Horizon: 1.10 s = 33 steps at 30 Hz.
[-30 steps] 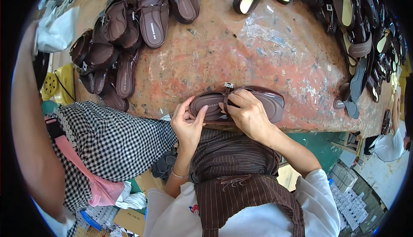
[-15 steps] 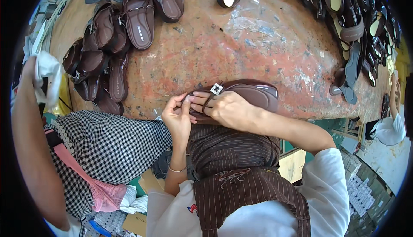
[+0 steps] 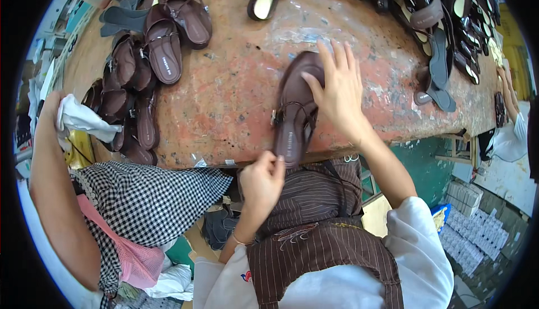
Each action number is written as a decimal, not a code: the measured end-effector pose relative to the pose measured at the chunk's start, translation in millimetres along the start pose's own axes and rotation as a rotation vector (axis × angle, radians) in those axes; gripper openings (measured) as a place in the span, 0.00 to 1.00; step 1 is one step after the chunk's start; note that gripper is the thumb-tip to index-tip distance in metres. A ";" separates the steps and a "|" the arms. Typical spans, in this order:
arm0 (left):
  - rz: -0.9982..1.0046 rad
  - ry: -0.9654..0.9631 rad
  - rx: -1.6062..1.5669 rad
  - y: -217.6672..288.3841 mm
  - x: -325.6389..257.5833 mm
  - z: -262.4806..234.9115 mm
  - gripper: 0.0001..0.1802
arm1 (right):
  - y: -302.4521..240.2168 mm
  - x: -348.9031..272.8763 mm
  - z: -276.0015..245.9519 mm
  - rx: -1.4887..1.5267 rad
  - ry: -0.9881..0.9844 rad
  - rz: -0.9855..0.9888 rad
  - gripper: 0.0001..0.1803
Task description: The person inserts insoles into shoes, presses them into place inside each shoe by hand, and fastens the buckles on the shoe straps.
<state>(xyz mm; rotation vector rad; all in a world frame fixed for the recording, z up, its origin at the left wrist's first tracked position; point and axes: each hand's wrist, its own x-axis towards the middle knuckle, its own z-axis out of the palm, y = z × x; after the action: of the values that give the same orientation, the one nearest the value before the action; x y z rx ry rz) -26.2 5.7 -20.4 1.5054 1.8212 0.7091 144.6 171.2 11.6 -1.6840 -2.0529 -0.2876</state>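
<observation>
A dark brown sandal (image 3: 295, 93) lies on the worn table in front of me, its toe pointing away and its heel at the near edge. A strap crosses it, with a buckle at the left side. My left hand (image 3: 263, 180) is closed, thumb and fingers pinching the heel end. My right hand (image 3: 341, 90) lies along the right side of the toe part, fingers stretched out and thumb spread over the insole. The palm side and whatever is under it are hidden.
Brown sandals (image 3: 163, 51) are piled at the left with grey insole pieces (image 3: 123, 18). More sandals (image 3: 463, 23) crowd the far right, near grey pieces (image 3: 441, 67). At my left, a co-worker's hand holds a white cloth (image 3: 87, 119). The table's near edge runs before my apron.
The sandal has turned from lying sideways to toe-away. My right hand has moved from the strap to the toe, its fingers now spread. My left hand has shifted to the heel.
</observation>
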 end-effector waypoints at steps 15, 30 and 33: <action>0.410 -0.393 0.400 17.2 -8.2 66.7 0.31 | -19.2 -86.9 -20.8 0.303 -0.334 -0.243 0.23; 0.467 -0.222 0.366 18.7 -4.4 76.5 0.26 | -26.8 -34.8 1.4 0.312 -0.697 -0.151 0.31; 0.427 -0.198 0.158 18.8 -6.1 81.7 0.26 | -26.6 -88.0 2.0 0.217 -0.368 -0.212 0.32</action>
<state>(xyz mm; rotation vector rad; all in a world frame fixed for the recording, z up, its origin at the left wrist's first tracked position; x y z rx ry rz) 49.4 3.1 -57.0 2.0249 1.4491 0.5927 130.7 89.8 -28.7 -1.4733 -2.4321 0.1890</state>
